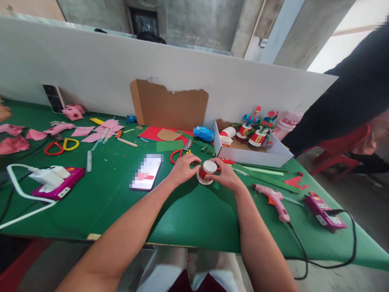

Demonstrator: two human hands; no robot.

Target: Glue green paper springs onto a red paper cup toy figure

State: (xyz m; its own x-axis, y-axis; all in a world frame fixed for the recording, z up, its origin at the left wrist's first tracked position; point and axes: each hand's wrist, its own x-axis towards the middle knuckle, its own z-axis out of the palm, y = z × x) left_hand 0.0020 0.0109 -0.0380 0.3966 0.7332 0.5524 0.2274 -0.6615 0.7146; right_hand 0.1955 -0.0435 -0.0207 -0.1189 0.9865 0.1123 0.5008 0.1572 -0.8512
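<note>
Presently, left hand [182,169] and right hand [226,175] clasp a red-and-white paper cup [207,171] between them; green pipe cleaner [195,164] at the left fingertips.

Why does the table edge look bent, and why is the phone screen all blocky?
Head view: wide lens bows the green table and white partition; the phone screen is pixelated; daylight blows out the upper right; both hands, left hand and right hand, and paper cup stay sharp.
</note>
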